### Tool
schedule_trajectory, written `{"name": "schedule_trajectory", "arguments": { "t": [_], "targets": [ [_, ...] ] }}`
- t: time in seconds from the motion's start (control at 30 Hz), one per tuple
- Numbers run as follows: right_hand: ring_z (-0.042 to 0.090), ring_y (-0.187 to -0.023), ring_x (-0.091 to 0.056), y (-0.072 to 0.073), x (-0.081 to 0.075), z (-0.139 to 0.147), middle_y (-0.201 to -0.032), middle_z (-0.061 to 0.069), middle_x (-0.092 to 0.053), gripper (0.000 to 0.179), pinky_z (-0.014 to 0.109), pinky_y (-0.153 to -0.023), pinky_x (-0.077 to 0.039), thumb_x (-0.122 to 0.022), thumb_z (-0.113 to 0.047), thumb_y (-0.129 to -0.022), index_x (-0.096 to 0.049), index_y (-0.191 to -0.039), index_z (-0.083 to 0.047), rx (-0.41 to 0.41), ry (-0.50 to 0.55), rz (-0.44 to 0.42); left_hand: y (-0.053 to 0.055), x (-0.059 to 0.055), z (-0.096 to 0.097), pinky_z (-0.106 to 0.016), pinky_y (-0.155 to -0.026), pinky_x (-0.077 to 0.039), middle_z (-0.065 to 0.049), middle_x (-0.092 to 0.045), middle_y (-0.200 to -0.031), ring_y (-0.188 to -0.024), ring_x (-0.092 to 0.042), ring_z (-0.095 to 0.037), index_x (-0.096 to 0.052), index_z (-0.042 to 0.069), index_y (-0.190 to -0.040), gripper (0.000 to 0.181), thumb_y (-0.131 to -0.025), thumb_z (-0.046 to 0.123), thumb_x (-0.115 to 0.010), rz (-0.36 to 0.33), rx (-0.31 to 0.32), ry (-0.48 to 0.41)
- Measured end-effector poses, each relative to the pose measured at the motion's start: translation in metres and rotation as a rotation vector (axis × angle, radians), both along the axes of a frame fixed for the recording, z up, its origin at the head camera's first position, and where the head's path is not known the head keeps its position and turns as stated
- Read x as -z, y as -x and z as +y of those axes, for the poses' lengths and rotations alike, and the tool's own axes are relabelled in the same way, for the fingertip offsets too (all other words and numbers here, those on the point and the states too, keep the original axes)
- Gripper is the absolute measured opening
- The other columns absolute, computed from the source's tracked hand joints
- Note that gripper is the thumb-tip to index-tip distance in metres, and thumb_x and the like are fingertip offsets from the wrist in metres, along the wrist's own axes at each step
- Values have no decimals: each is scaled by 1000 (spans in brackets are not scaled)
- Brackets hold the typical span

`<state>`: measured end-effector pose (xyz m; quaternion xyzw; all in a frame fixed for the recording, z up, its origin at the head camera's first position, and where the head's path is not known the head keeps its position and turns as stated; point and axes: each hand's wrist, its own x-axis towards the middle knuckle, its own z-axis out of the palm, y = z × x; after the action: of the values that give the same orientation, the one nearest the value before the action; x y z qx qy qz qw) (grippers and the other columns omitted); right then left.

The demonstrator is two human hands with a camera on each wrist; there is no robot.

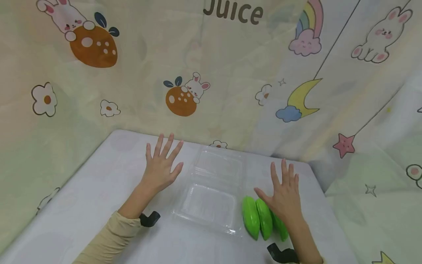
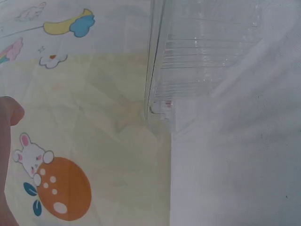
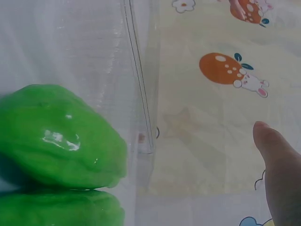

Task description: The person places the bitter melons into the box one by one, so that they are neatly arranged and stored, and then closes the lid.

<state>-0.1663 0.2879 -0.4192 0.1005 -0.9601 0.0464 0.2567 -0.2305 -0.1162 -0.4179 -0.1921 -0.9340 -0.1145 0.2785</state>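
My left hand (image 1: 160, 167) is raised with its fingers spread, to the left of a clear plastic clamshell box (image 1: 209, 203) that lies opened out on the table. Nothing is in that hand. On the other side, my right hand (image 1: 284, 196) also has straight, spread fingers and holds nothing. It overlaps part of several glossy green, elongated fruit-like pieces (image 1: 251, 218) in the head view. These lie side by side just right of the box. The right wrist view shows one green piece (image 3: 61, 136) close up, with the thumb (image 3: 277, 165) apart from it.
The white table (image 1: 99, 198) has its back edge against a patterned cloth (image 1: 138, 73) printed with rabbits, oranges and flowers. Black wrist mounts (image 1: 150, 219) sit under both wrists. Both box halves appear bare inside.
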Motion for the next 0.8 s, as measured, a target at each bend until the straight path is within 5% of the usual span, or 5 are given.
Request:
{"name": "schedule_trajectory", "arguments": {
  "t": [0.2,0.47,0.63,0.8],
  "targets": [
    [37,-147,1,1,10,1,-161,14,-1,99,67,-110,-17,-40,-79,-81,-21,-153,-15,0,-2,2,0,6,2,-70,-109,-2,0,3,-162,-147,2,-34,-18,31,-152,67,-92,45,-42,-43,12,27],
    [36,-147,1,1,8,12,-160,17,-2,96,64,-113,-14,-64,-56,-82,-16,-154,-14,-28,46,-62,0,6,-7,-65,-111,-10,-3,-5,-162,-148,3,-29,-19,30,-152,69,-89,42,-46,25,65,-46],
    [39,-146,-3,-4,7,32,-159,19,-3,93,60,-116,-7,-67,-45,-84,-15,-153,-12,-101,104,-102,1,3,-8,-62,-111,-17,-4,-7,-162,-148,-4,-30,-21,27,-152,70,-90,42,-49,12,178,-112],
    [49,-142,-9,-10,3,52,-159,18,-1,89,70,-108,-13,-72,-31,-84,-19,-153,-13,-164,227,-183,2,3,-7,-64,-110,-20,-4,-11,-161,-148,-7,-28,-22,24,-152,75,-87,38,-58,-96,334,-228]
  ]
}}
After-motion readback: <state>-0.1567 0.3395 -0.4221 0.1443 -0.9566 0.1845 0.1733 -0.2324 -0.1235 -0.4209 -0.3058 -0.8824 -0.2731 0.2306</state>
